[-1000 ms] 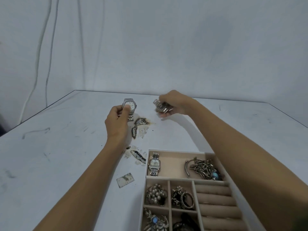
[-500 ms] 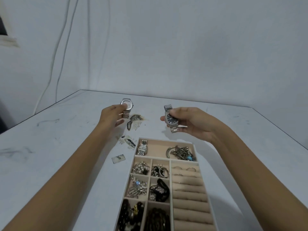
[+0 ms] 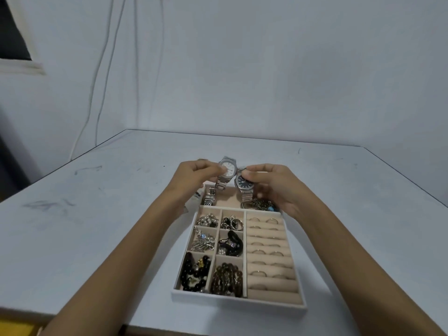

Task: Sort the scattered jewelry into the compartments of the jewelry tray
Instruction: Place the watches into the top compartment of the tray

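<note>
The beige jewelry tray [image 3: 238, 301] lies on the table in front of me. Above its far compartment my left hand [image 3: 194, 177] pinches a silver watch with a white dial [image 3: 228, 169]. Beside it my right hand [image 3: 271, 185] pinches a silver watch with a dark blue dial [image 3: 243, 184]. The two watches hang side by side, almost touching. Another silver watch [image 3: 210, 197] lies in that far compartment at the left, and a tangle of chains with a blue bead [image 3: 263, 204] lies at its right, partly hidden by my right hand.
The tray's small compartments hold pearls, rings, pins and dark bead bracelets [image 3: 226, 280]. Its right side has ring rolls [image 3: 268, 253] with several thin rings. The white table [image 3: 97, 214] ends at a near edge at the bottom left. Cables hang down the wall [image 3: 106, 69].
Both hands have come together over the tray's far compartment, each still holding its watch. The view has tilted down, so the whole tray shows.
</note>
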